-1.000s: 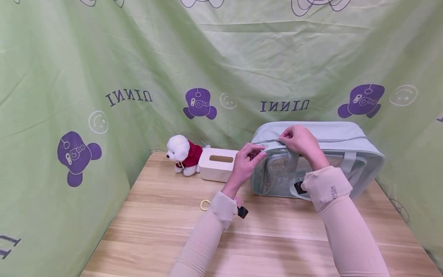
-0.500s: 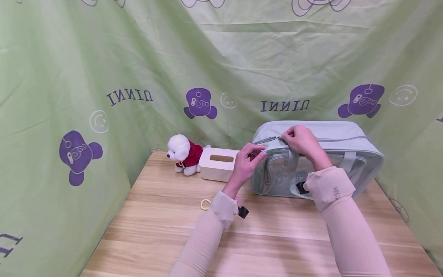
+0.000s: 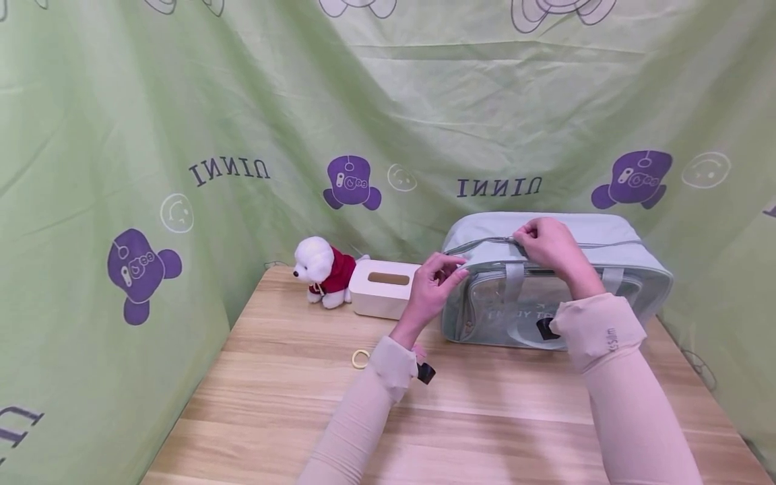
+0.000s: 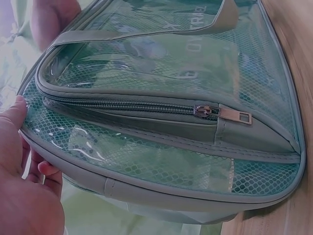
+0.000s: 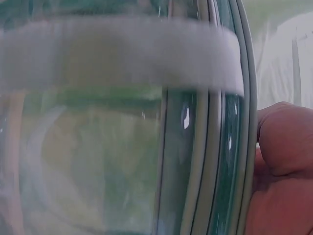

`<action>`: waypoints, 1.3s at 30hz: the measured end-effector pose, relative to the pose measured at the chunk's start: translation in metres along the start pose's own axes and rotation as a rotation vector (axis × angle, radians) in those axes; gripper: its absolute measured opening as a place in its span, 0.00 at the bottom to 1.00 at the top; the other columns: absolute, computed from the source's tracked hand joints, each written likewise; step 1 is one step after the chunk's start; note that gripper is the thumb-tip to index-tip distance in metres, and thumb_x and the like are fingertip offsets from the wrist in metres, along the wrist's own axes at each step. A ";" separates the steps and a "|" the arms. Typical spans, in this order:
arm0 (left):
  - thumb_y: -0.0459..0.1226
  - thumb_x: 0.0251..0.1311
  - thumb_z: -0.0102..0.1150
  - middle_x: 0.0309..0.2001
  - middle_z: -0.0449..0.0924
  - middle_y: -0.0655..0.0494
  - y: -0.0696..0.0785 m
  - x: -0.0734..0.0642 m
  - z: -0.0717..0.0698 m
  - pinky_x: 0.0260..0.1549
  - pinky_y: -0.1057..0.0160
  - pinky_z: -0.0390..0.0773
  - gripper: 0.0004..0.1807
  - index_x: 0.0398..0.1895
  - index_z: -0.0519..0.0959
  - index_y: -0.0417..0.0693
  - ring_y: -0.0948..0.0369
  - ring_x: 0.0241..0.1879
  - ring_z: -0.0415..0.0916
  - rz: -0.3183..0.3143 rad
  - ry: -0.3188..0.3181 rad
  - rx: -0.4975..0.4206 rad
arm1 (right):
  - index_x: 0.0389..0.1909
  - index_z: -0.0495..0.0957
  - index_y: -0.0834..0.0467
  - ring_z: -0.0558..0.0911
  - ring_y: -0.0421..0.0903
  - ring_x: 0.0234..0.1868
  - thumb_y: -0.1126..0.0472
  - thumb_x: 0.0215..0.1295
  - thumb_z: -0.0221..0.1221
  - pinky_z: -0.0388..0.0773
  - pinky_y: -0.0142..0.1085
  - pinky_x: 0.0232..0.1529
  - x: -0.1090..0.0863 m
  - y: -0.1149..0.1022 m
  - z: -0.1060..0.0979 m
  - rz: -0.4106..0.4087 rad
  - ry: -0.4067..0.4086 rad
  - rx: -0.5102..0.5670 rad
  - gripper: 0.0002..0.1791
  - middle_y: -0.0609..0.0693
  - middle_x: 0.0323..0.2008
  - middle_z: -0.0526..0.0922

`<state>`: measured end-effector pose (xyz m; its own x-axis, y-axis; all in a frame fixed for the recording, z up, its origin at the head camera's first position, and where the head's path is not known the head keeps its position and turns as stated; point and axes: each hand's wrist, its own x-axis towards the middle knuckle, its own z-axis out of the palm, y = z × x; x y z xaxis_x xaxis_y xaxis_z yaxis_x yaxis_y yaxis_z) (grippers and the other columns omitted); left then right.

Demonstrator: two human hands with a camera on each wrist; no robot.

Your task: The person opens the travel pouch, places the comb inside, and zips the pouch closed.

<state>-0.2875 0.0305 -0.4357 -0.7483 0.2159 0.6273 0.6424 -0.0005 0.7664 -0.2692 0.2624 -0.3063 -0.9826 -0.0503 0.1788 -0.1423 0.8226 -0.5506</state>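
Observation:
A pale grey-green travel bag with a clear front stands on the right side of the table. My right hand is over its top and pinches the top zipper's pull, which the fingers hide. Left of that hand the zipper gapes. At the bag's upper left corner, my left hand holds the piped edge between thumb and fingers. The left wrist view shows this grip, plus the front pocket's closed zipper with a metal pull. A strap handle crosses the right wrist view, blurred.
Left of the bag stands a white tissue box, partly behind my left hand. Beside it sits a white plush dog in a red top. A yellow ring lies on the wooden table near my left cuff. A green curtain hangs behind.
My right hand has moved right along the bag's top with the zipper pull, and the opening behind it has lengthened. The left hand has stayed at the corner.

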 end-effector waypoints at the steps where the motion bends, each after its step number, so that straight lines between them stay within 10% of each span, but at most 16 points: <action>1: 0.36 0.66 0.68 0.35 0.75 0.50 -0.001 0.000 0.000 0.26 0.73 0.67 0.11 0.50 0.85 0.45 0.67 0.31 0.69 -0.001 0.004 -0.001 | 0.45 0.83 0.68 0.77 0.54 0.38 0.57 0.74 0.53 0.72 0.46 0.45 -0.001 0.003 -0.003 0.005 0.004 -0.002 0.17 0.61 0.37 0.84; 31: 0.33 0.66 0.68 0.35 0.74 0.47 -0.001 0.000 0.004 0.26 0.74 0.66 0.11 0.50 0.84 0.42 0.67 0.30 0.67 0.011 0.024 -0.039 | 0.42 0.82 0.66 0.72 0.47 0.31 0.53 0.77 0.54 0.66 0.36 0.34 -0.022 0.058 -0.043 0.039 0.176 -0.041 0.19 0.55 0.29 0.79; 39: 0.33 0.66 0.68 0.35 0.74 0.47 -0.001 0.000 0.005 0.26 0.74 0.66 0.11 0.50 0.84 0.42 0.67 0.30 0.68 0.006 0.024 -0.043 | 0.49 0.80 0.68 0.74 0.54 0.39 0.50 0.78 0.51 0.66 0.39 0.37 -0.030 0.073 -0.054 0.090 0.188 -0.040 0.23 0.66 0.40 0.82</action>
<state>-0.2872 0.0351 -0.4377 -0.7485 0.1926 0.6345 0.6394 -0.0438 0.7676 -0.2434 0.3542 -0.3078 -0.9511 0.1278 0.2813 -0.0465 0.8409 -0.5392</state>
